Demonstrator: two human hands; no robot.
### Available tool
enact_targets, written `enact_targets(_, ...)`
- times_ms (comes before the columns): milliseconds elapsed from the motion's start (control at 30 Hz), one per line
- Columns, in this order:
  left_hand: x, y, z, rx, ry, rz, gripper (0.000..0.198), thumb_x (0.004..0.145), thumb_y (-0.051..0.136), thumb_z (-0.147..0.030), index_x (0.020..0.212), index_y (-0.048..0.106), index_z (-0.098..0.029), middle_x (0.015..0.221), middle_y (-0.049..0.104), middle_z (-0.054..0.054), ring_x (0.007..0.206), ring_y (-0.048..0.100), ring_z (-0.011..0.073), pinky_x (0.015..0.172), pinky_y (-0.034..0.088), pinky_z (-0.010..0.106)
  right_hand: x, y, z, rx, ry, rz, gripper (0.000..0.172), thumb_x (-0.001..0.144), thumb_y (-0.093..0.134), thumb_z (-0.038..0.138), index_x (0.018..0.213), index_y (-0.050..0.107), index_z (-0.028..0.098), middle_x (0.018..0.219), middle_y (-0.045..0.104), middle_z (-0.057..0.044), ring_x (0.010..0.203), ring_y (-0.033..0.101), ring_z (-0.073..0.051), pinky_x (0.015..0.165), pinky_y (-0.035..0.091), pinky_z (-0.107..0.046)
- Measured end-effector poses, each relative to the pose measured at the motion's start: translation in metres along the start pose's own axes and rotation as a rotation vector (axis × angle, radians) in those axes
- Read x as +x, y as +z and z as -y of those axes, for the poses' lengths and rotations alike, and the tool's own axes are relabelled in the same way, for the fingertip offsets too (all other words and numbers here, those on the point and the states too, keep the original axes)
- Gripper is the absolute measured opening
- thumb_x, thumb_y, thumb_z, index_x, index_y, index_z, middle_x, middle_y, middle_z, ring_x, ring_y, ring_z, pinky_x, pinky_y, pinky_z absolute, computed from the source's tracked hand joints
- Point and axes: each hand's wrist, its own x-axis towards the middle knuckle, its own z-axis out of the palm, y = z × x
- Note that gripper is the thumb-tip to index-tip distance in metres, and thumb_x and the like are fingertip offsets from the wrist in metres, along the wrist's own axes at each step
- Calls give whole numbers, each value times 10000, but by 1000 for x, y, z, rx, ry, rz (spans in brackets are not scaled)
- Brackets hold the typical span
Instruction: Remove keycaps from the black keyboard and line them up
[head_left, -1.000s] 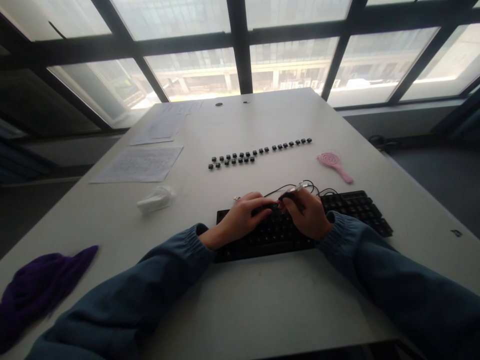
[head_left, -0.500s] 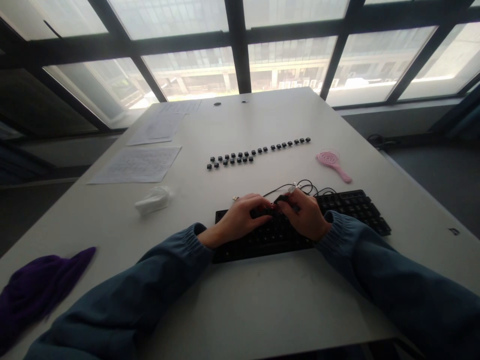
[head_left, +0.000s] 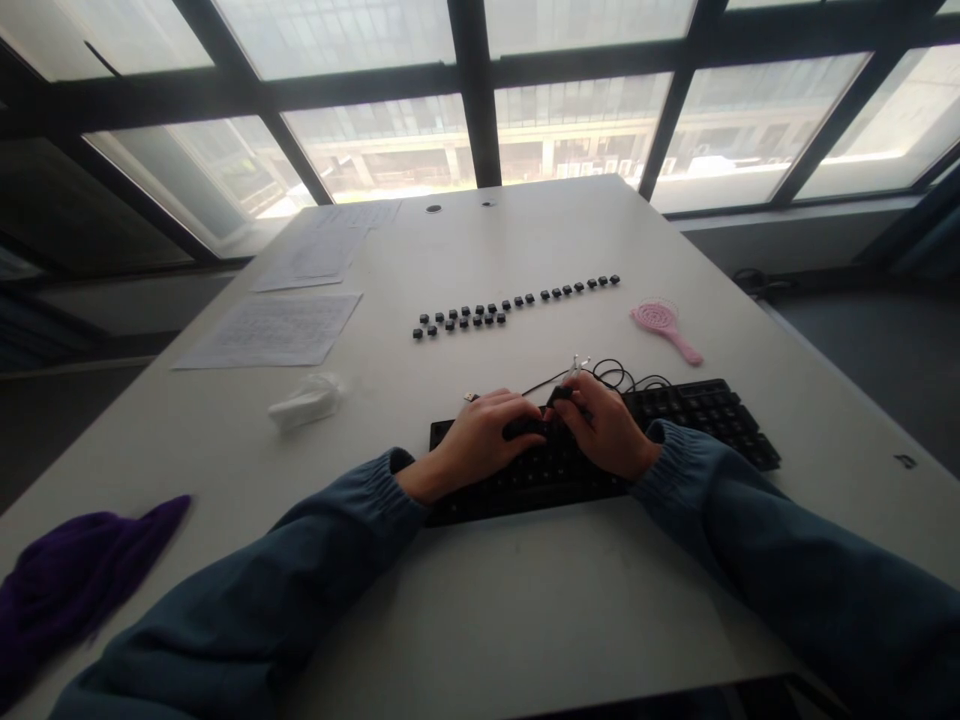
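Observation:
A black keyboard (head_left: 697, 415) lies on the white table (head_left: 525, 610) in front of me. My left hand (head_left: 480, 440) rests on its upper left keys with the fingers curled down. My right hand (head_left: 604, 425) sits beside it, closed around a small wire keycap puller (head_left: 576, 372) whose metal tip pokes up past the knuckles, pressed at a key between the two hands. Beyond the keyboard, several loose black keycaps (head_left: 510, 303) lie in rows.
The keyboard's black cable (head_left: 622, 375) coils behind it. A pink hairbrush (head_left: 664, 328) lies at the right, a crumpled white wrapper (head_left: 307, 400) at the left, a purple cloth (head_left: 67, 580) near the left edge, and paper sheets (head_left: 274, 328) further back. Windows stand beyond the table.
My right hand has shifted slightly left and up with the puller, closer to my left hand. The left hand has curled a little more over the keys.

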Motion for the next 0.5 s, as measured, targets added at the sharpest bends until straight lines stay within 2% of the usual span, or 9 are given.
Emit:
enact_targets(300, 1, -3, -2, -56, 21, 51, 177, 891, 697, -318, 1019, 629, -216, 980, 672, 35, 916, 626, 191, 812, 489, 303, 0, -2, -2, -71, -44, 3, 100, 945, 539, 200, 1036, 529, 241, 836, 701, -11, 771, 701, -183, 692, 524, -283)
enact_targets(500, 2, -3, 1, -108, -12, 69, 149, 875, 713, -282, 977, 632, -208, 936, 643, 15, 853, 602, 165, 767, 471, 275, 0, -2, -1, -128, -78, 29, 60, 953, 529, 210, 1010, 533, 231, 828, 683, -15, 732, 662, -177, 684, 499, -284)
